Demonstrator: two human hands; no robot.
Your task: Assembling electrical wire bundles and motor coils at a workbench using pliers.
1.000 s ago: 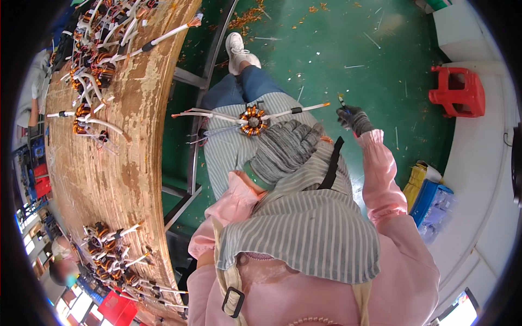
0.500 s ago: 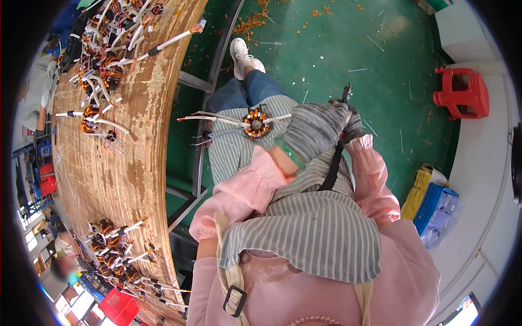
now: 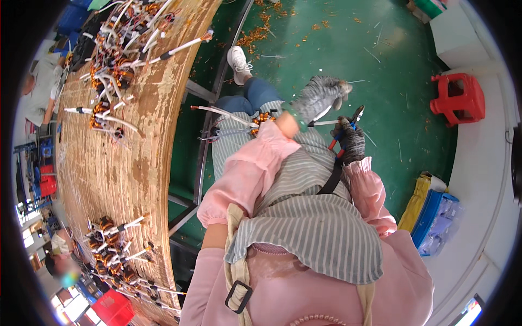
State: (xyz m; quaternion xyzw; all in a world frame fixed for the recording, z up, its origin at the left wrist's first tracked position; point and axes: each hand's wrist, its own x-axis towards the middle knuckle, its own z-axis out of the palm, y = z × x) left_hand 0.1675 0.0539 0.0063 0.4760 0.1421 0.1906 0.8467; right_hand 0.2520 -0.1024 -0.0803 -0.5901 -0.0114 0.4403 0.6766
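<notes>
A toroidal coil (image 3: 263,118) wound in copper wire lies on the striped apron over my lap, partly covered by my left sleeve. A white sleeved lead (image 3: 228,113) sticks out from its left side. My left hand (image 3: 318,99), in a grey knit glove, is raised just beyond the coil with its fingers drawn together; what they hold, if anything, is hidden. Beneath it a white lead (image 3: 326,123) with a dark band reaches toward my right hand. My right hand (image 3: 352,140), in a darker glove, grips pliers (image 3: 333,143) with red and blue handles, dark jaws pointing up and right.
Along the left runs a worn wooden table (image 3: 144,179), bearing one pile of wired coils (image 3: 111,76) and another nearer group (image 3: 111,247). A metal table leg (image 3: 202,157) stands by my knees. To the right are a red stool (image 3: 459,99) and a blue package (image 3: 429,214).
My left hand has lifted up and away from the pliers, uncovering a white lead. My right hand and the pliers have tilted rightward. The left forearm now covers part of the coil.
</notes>
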